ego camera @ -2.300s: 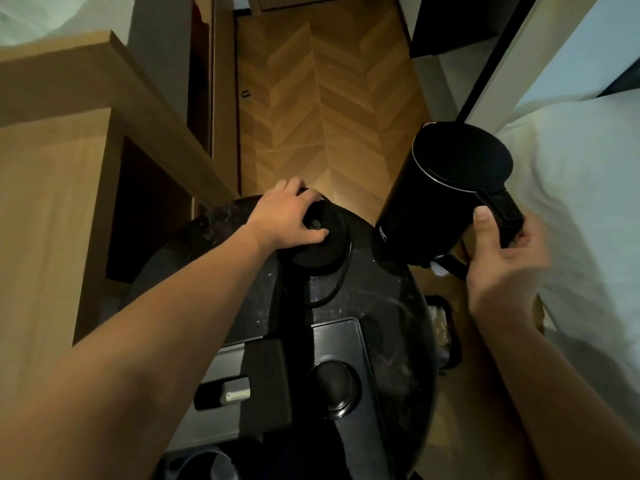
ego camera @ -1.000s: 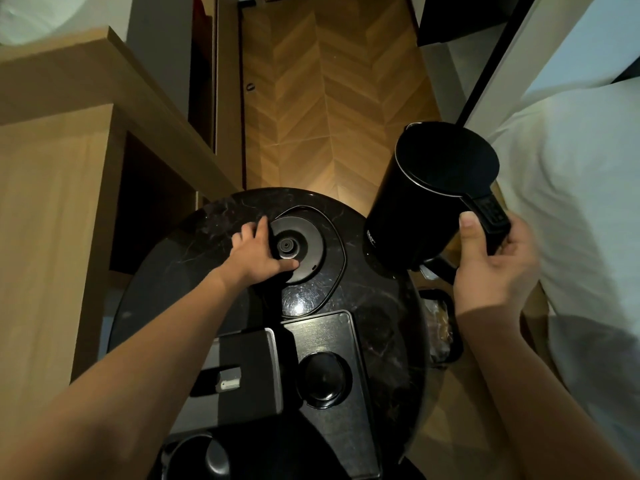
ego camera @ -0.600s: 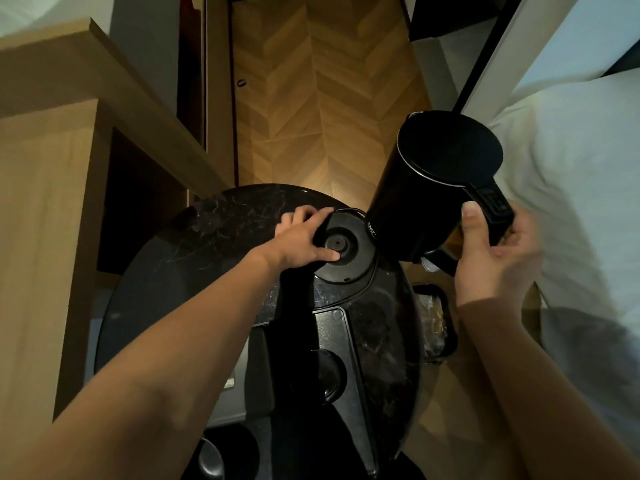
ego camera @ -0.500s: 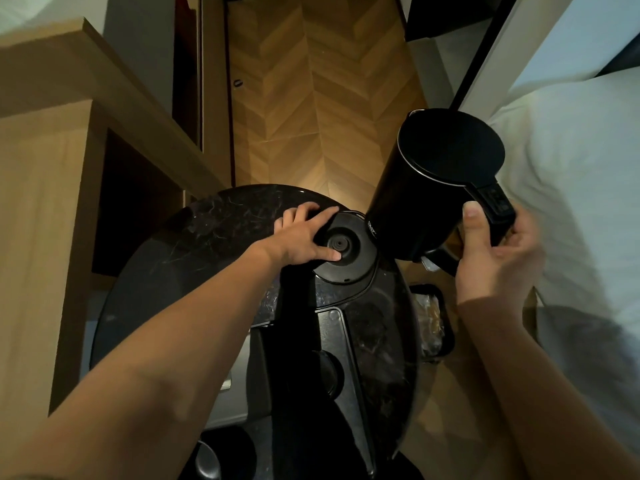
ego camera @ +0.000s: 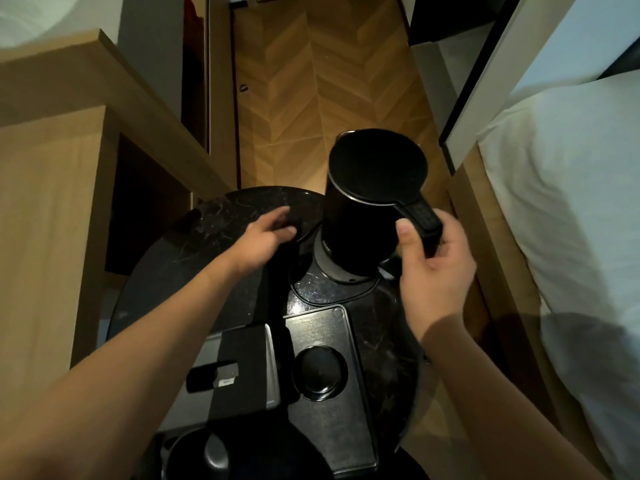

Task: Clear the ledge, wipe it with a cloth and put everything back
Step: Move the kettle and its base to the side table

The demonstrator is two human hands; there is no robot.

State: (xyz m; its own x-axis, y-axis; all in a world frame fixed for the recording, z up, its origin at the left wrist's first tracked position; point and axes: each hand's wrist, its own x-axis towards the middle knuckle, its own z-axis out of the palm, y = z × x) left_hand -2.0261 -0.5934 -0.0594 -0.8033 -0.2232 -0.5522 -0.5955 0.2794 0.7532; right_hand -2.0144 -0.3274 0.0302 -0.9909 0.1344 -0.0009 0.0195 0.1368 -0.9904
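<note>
Kettle point(ego camera: 367, 216) hides its base; a cup point(ego camera: 204, 455) is cut off below.

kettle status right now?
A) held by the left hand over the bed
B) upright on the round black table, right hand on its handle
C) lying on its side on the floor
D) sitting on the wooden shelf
B: the black kettle stands upright on the round black table, with the right hand gripping its handle.

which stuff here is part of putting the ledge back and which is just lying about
Part of the job:
- black kettle, gripped by the right hand
- kettle base
- left hand beside it
- round black tabletop
- black tray

Just lying about:
- white bedding
- wooden shelf unit
- herringbone floor
</note>
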